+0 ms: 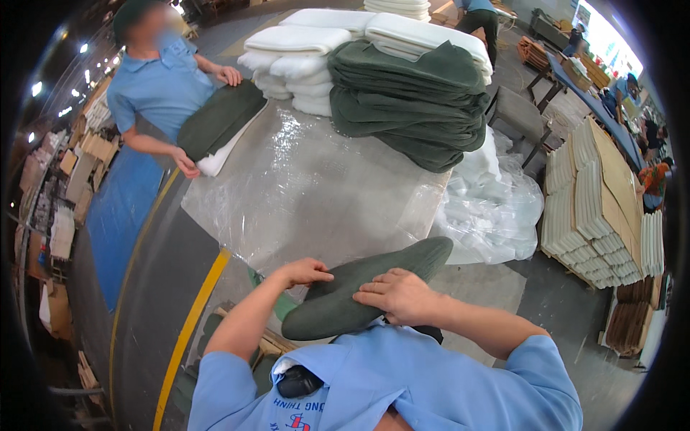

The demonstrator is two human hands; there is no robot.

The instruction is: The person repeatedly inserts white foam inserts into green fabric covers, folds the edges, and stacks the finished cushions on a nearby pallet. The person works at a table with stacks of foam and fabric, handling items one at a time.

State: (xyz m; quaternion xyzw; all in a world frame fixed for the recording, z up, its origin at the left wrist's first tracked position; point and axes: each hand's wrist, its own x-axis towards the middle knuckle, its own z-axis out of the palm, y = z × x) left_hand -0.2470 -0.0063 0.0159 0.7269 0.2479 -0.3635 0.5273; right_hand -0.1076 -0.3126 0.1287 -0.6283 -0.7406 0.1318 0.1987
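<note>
A dark green padded seat cushion cover (338, 309) is held up in front of my body, folded or curved along its length. My right hand (399, 294) grips its near edge, with fingers over the top. At the far left edge, my left hand (303, 273) has its fingers bent and pressed against the green fabric; its thumb is partly hidden. Beyond my hands lies a table (323, 187) covered in clear plastic. A tall pile of dark green cushion covers (413, 100) rests on its far side, next to stacked white padding (298, 43).
Across the table at left, a person in a blue shirt (162, 93) handles a green cover over white padding (223, 129). Crumpled clear plastic (496, 208) bulges at the right. Beyond stand a grey chair (517, 115) and a large stack of pale boards (589, 201).
</note>
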